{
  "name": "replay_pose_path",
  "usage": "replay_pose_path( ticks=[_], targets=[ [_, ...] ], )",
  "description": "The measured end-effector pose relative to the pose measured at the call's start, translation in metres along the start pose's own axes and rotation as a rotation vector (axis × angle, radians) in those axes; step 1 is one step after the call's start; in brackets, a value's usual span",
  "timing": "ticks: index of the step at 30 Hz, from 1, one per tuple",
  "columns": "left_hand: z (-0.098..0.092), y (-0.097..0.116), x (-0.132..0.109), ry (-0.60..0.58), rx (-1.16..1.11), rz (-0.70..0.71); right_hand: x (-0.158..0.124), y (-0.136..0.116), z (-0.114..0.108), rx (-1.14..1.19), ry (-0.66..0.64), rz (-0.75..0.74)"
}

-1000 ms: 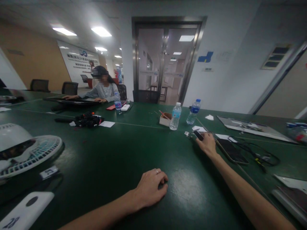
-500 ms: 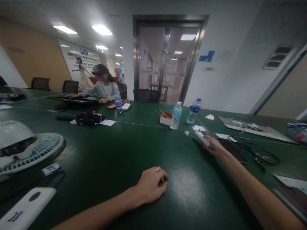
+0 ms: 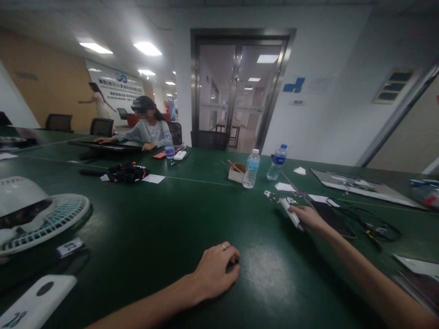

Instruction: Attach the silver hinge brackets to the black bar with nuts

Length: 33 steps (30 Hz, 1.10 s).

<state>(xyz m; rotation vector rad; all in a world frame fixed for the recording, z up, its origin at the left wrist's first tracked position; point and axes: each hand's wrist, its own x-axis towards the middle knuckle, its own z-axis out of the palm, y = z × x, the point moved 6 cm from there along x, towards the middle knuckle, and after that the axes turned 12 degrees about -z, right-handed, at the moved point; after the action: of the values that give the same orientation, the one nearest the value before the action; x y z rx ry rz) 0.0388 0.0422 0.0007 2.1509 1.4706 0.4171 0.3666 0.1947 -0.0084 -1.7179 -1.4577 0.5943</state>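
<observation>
My left hand (image 3: 217, 268) rests on the green tabletop (image 3: 164, 228), fingers loosely curled and a gap between thumb and forefinger. A ring is on one finger, and I see nothing held there. Out to the right, my right hand (image 3: 306, 216) grips a flat white rectangular object (image 3: 290, 214) by its near side, tilted just above the table. Its kind cannot be made out. Small metal pieces (image 3: 268, 194) and scraps of white paper (image 3: 284, 187) lie beyond it. Beside the hand is a dark flat panel (image 3: 331, 218).
Two water bottles (image 3: 251, 169) (image 3: 277, 162) and a small open box (image 3: 236, 172) stand ahead. Black cables (image 3: 380, 224) and a grey board (image 3: 363, 185) lie right. A white helmet-like shell (image 3: 24, 196) and white device (image 3: 37, 299) are left. A person (image 3: 149, 125) sits across.
My right hand has brought the white object slightly nearer and turned it more on edge. My left hand stays in place. In the background, a walking person has moved left.
</observation>
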Motion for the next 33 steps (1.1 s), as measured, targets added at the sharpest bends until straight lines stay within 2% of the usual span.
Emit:
replay_pose_path(
  ticks=[2, 6, 9, 12, 16, 19, 23, 26, 28, 30, 33],
  targets=[
    [-0.002, -0.001, 0.000, 0.001, -0.052, -0.032, -0.029, -0.019, 0.009, -0.237, -0.171, -0.054],
    [-0.006, -0.005, 0.000, 0.027, -0.141, -0.140, -0.117, -0.075, 0.050, -0.289, -0.522, -0.269],
    [-0.007, -0.005, 0.000, 0.067, -0.141, -0.171, -0.174, -0.106, 0.084, -0.391, -0.621, -0.441],
    [-0.005, -0.002, -0.001, 0.057, -0.095, -0.135, -0.203, -0.115, 0.112, -0.406, -0.663, -0.579],
    [-0.002, -0.002, -0.001, 0.045, -0.082, -0.109, -0.210, -0.110, 0.129, -0.429, -0.720, -0.623],
    [-0.001, -0.003, 0.000, 0.035, -0.076, -0.076, -0.198, -0.111, 0.117, -0.421, -0.667, -0.602],
    [0.001, -0.002, 0.000, 0.019, -0.095, -0.005, -0.146, -0.100, 0.086, -0.449, -0.381, -0.564],
    [0.002, 0.000, -0.001, -0.017, -0.083, 0.034, -0.085, -0.070, 0.066, -0.531, -0.137, -0.555],
    [0.003, 0.001, -0.001, -0.029, -0.069, 0.039, -0.045, -0.043, 0.055, -0.657, 0.028, -0.477],
    [0.002, 0.002, -0.001, -0.027, -0.062, 0.049, -0.011, -0.018, 0.047, -0.717, 0.123, -0.365],
    [0.002, 0.002, 0.000, -0.024, -0.066, 0.056, 0.023, 0.005, 0.038, -0.718, 0.195, -0.237]
  ],
)
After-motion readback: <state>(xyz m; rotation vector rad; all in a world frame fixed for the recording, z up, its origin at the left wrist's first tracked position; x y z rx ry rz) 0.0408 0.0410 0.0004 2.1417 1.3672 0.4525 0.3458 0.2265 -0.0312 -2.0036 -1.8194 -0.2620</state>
